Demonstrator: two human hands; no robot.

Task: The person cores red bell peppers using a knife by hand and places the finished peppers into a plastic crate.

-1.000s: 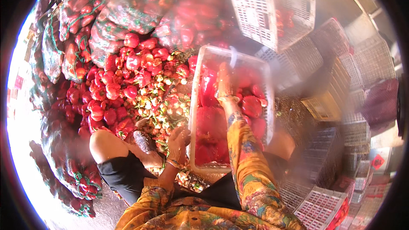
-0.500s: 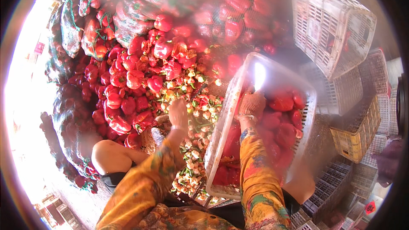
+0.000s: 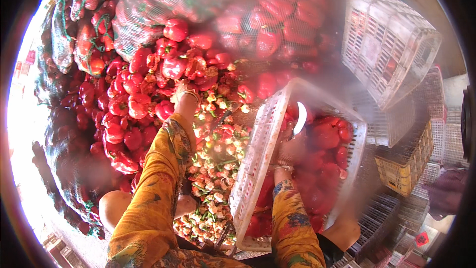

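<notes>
My left hand (image 3: 184, 92), in a knit glove with a bangle at the wrist, reaches into the loose pile of red bell peppers (image 3: 139, 105). Its fingers blend in with the peppers, so their grip cannot be made out. Inside the white plastic crate (image 3: 261, 156), my gloved right hand (image 3: 291, 150) is closed around a knife (image 3: 301, 119); the short, curved blade shines and points away from me. Red peppers (image 3: 326, 136) lie in the crate around that hand, partly blurred by haze on the lens.
Cut pepper cores and stems (image 3: 214, 173) cover the ground between my legs. Mesh sacks (image 3: 144, 12) full of peppers stand behind and left. At the right are a tilted white crate (image 3: 384, 44), a yellow crate (image 3: 402, 164) and a dark crate (image 3: 374, 221).
My left hand has moved forward and left, from above the cores into the pepper pile. My right hand has drawn slightly nearer inside the crate, with the knife. The whole view has shifted somewhat.
</notes>
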